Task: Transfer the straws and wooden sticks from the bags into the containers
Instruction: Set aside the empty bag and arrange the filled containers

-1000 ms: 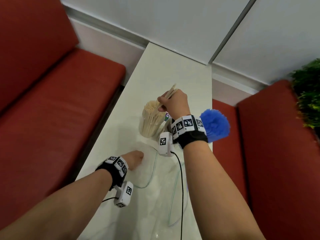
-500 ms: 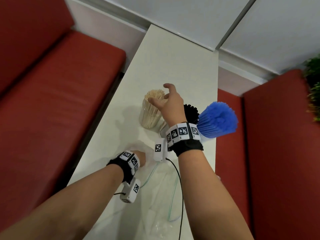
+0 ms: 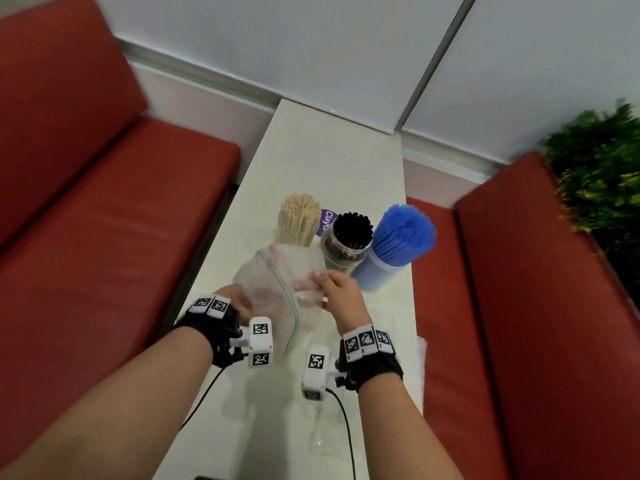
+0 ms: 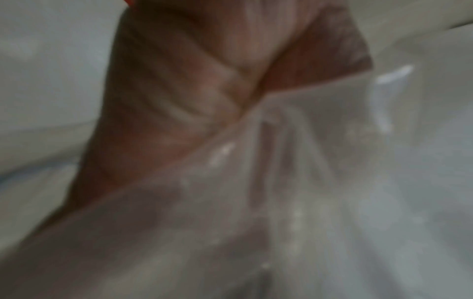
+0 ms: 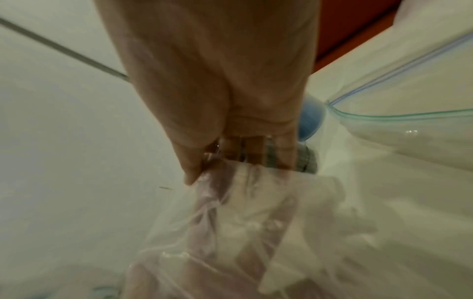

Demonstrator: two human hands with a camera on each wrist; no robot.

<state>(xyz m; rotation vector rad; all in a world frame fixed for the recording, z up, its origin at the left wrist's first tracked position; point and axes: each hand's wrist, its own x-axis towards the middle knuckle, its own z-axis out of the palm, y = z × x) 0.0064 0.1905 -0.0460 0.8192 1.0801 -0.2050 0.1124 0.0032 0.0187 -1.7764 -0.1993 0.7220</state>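
Clear plastic, the bag (image 3: 277, 282) is held up just in front of the jar (image 3: 346, 251), gripped by the left hand (image 3: 239, 303) and pinched by the right hand (image 3: 339, 292). The jar holds black straws (image 3: 352, 227). Left of the jar, wooden sticks (image 3: 300, 216) fill a cup; right of it, blue straws (image 3: 405, 233) fill a tub. All stand on the table (image 3: 329, 161)

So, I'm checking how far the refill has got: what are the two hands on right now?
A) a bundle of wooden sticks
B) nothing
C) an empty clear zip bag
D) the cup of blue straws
C: the left hand and right hand both grip the clear zip bag, which looks empty, in front of the filled containers.
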